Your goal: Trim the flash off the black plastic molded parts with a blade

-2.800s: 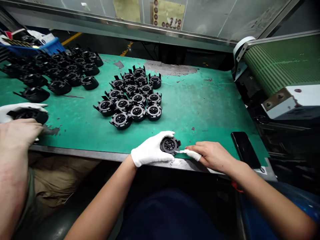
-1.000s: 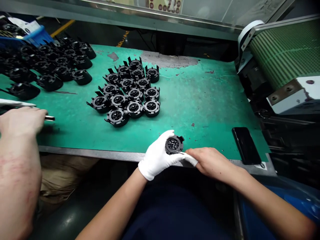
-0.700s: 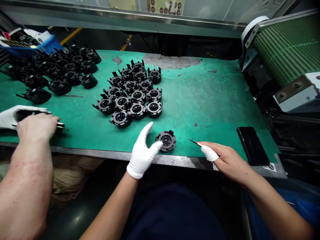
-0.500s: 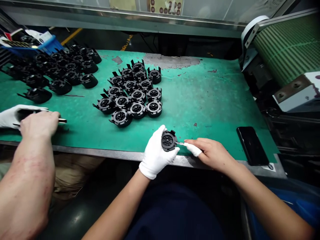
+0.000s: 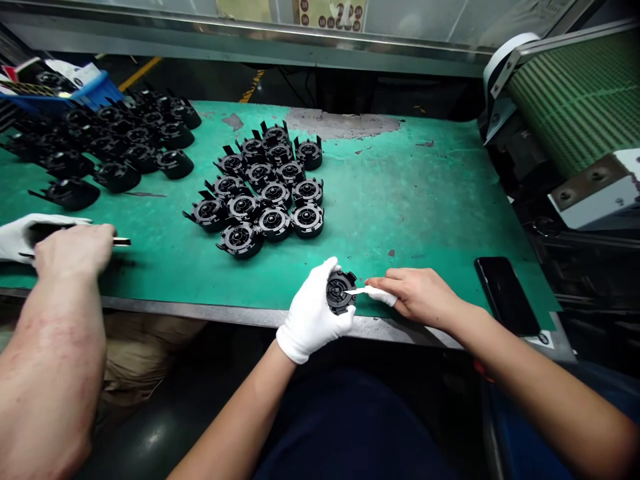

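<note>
The white-gloved left hand [image 5: 313, 313] clasped a round black moulded plastic part [image 5: 341, 292] just above the worktop's near edge, fingers round its rim. It looked light, stiff and hard; the rim seemed the safest hold, its thin tabs probably breakable. The bare right hand [image 5: 420, 297] pinched a small white-wrapped blade [image 5: 367, 291] against the part's face. A cluster of similar black parts [image 5: 265, 190] lay mid-worktop, a black phone [image 5: 505, 295] near the right edge, and a co-worker's hand [image 5: 73, 248] at the left. Nothing blocked the part.
</note>
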Action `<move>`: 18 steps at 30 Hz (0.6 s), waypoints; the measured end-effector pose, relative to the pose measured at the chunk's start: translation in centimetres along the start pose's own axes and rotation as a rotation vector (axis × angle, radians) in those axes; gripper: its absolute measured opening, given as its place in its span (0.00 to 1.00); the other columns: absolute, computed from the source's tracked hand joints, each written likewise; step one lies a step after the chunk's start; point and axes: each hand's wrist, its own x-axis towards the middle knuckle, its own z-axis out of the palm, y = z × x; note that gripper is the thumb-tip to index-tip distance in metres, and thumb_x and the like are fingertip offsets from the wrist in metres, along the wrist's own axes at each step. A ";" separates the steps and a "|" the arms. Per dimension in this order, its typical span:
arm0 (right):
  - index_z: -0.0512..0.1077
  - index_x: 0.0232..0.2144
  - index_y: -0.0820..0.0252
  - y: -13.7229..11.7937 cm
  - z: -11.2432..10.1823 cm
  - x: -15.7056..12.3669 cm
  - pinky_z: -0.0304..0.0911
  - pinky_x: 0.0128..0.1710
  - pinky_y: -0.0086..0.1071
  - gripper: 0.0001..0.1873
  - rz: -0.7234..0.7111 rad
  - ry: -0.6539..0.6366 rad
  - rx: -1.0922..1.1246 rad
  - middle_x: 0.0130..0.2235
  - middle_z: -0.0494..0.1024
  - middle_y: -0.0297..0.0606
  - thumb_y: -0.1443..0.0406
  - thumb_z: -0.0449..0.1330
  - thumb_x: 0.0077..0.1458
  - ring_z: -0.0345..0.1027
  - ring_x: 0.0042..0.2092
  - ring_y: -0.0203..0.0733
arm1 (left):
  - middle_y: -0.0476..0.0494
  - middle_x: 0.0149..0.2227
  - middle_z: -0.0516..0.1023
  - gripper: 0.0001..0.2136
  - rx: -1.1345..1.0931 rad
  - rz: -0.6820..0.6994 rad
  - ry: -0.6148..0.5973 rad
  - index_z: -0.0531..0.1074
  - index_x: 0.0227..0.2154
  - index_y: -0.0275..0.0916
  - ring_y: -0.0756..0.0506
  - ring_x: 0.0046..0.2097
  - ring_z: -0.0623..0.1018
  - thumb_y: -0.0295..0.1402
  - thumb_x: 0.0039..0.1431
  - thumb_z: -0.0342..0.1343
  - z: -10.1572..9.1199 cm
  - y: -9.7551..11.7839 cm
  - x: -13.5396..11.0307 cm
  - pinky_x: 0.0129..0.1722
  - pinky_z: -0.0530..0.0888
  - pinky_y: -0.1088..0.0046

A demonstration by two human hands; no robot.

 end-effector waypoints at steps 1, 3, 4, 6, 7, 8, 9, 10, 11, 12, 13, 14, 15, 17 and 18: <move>0.70 0.59 0.44 -0.1 0.2 -0.2 0.51 0.29 0.32 0.23 0.007 0.002 -0.002 0.40 0.78 0.35 0.65 0.51 0.65 0.72 0.40 0.41 | 0.35 0.58 0.69 0.39 0.000 0.002 -0.001 0.54 0.64 0.36 0.38 0.59 0.72 0.34 0.49 0.63 0.0 0.0 0.0 0.62 0.71 0.58; 0.69 0.59 0.44 -0.2 0.4 -0.5 0.52 0.30 0.32 0.23 0.004 -0.006 0.007 0.41 0.78 0.35 0.66 0.51 0.64 0.72 0.41 0.41 | 0.35 0.57 0.69 0.39 -0.001 0.014 -0.002 0.54 0.64 0.35 0.38 0.59 0.72 0.34 0.49 0.63 -0.1 0.0 0.0 0.61 0.71 0.58; 0.69 0.59 0.44 -0.2 0.3 -0.5 0.53 0.30 0.32 0.23 0.000 -0.013 0.012 0.41 0.78 0.34 0.65 0.51 0.64 0.73 0.41 0.41 | 0.35 0.57 0.69 0.39 0.000 0.019 -0.001 0.55 0.63 0.35 0.38 0.59 0.73 0.34 0.48 0.63 -0.1 0.0 0.0 0.61 0.71 0.58; 0.69 0.59 0.43 -0.3 0.0 -0.4 0.53 0.30 0.32 0.23 0.015 -0.020 0.010 0.41 0.79 0.34 0.65 0.51 0.65 0.73 0.41 0.42 | 0.36 0.57 0.69 0.38 0.005 0.025 0.000 0.55 0.63 0.36 0.38 0.59 0.72 0.33 0.49 0.63 -0.1 0.0 0.0 0.62 0.71 0.57; 0.69 0.59 0.43 -0.3 -0.2 -0.3 0.53 0.30 0.32 0.23 0.036 -0.017 0.000 0.41 0.79 0.34 0.65 0.51 0.64 0.73 0.42 0.42 | 0.36 0.57 0.69 0.38 0.008 0.026 0.002 0.55 0.63 0.36 0.38 0.59 0.72 0.33 0.49 0.62 -0.1 0.0 0.0 0.62 0.70 0.57; 0.69 0.59 0.43 -0.4 -0.4 -0.2 0.53 0.30 0.32 0.24 0.064 -0.012 -0.012 0.42 0.79 0.34 0.66 0.52 0.63 0.73 0.42 0.42 | 0.36 0.57 0.69 0.37 0.010 0.030 0.005 0.56 0.62 0.35 0.38 0.59 0.72 0.33 0.49 0.62 -0.1 0.0 0.0 0.63 0.70 0.57; 0.69 0.59 0.43 -0.5 -0.5 -0.1 0.52 0.29 0.32 0.24 0.088 -0.007 -0.022 0.42 0.79 0.34 0.66 0.52 0.63 0.73 0.42 0.43 | 0.36 0.57 0.69 0.37 0.012 0.033 0.009 0.56 0.62 0.35 0.39 0.59 0.72 0.32 0.49 0.62 -0.1 0.0 0.0 0.63 0.69 0.57; 0.69 0.59 0.43 -0.6 -0.6 -0.1 0.52 0.29 0.32 0.25 0.103 -0.003 -0.025 0.43 0.79 0.34 0.66 0.52 0.63 0.73 0.42 0.43 | 0.36 0.57 0.69 0.36 0.015 0.036 0.015 0.56 0.62 0.35 0.39 0.60 0.72 0.32 0.49 0.61 -0.1 0.0 0.0 0.63 0.69 0.57; 0.69 0.59 0.43 -0.7 -0.6 -0.1 0.53 0.30 0.32 0.25 0.107 -0.003 -0.021 0.43 0.79 0.34 0.66 0.51 0.63 0.73 0.42 0.43 | 0.36 0.57 0.69 0.36 0.018 0.035 0.022 0.56 0.62 0.35 0.39 0.60 0.72 0.32 0.49 0.61 0.0 0.0 0.0 0.63 0.69 0.58; 0.69 0.59 0.44 -0.8 -0.6 -0.2 0.54 0.30 0.33 0.24 0.107 -0.003 -0.013 0.43 0.79 0.34 0.66 0.51 0.63 0.73 0.42 0.43 | 0.36 0.57 0.69 0.37 0.021 0.034 0.028 0.56 0.62 0.35 0.39 0.59 0.72 0.32 0.49 0.61 0.0 0.0 0.0 0.63 0.69 0.58; 0.69 0.60 0.44 -1.0 -0.6 -0.2 0.55 0.31 0.33 0.24 0.104 -0.006 -0.001 0.44 0.79 0.34 0.65 0.51 0.63 0.73 0.43 0.43 | 0.36 0.57 0.69 0.37 0.024 0.031 0.032 0.56 0.62 0.35 0.39 0.59 0.72 0.32 0.49 0.61 0.0 0.0 -0.1 0.63 0.69 0.58; 0.69 0.59 0.44 -1.1 -0.6 -0.2 0.55 0.31 0.33 0.25 0.101 -0.012 0.011 0.44 0.80 0.34 0.66 0.50 0.63 0.73 0.43 0.43 | 0.36 0.57 0.70 0.37 0.027 0.028 0.034 0.56 0.63 0.35 0.39 0.59 0.72 0.32 0.49 0.61 0.0 0.0 -0.1 0.63 0.69 0.58; 0.69 0.59 0.44 -1.3 -0.5 -0.2 0.56 0.32 0.33 0.25 0.103 -0.019 0.018 0.44 0.79 0.34 0.67 0.51 0.62 0.73 0.43 0.43 | 0.36 0.57 0.70 0.37 0.028 0.023 0.034 0.55 0.63 0.35 0.39 0.59 0.72 0.32 0.49 0.61 0.1 0.0 -0.1 0.63 0.70 0.58; 0.69 0.59 0.43 -1.7 -0.4 -0.1 0.56 0.31 0.33 0.26 0.136 -0.023 0.014 0.44 0.79 0.33 0.67 0.51 0.61 0.73 0.42 0.44 | 0.36 0.57 0.70 0.37 0.031 0.017 0.041 0.55 0.63 0.36 0.38 0.59 0.72 0.32 0.49 0.61 0.3 0.1 -0.3 0.63 0.70 0.57; 0.69 0.59 0.42 -2.0 -0.3 -0.1 0.56 0.31 0.33 0.26 0.164 -0.016 0.003 0.43 0.79 0.33 0.67 0.51 0.61 0.74 0.41 0.44 | 0.35 0.57 0.70 0.37 0.035 0.014 0.055 0.55 0.63 0.36 0.38 0.59 0.72 0.32 0.49 0.61 0.5 0.1 -0.3 0.63 0.70 0.56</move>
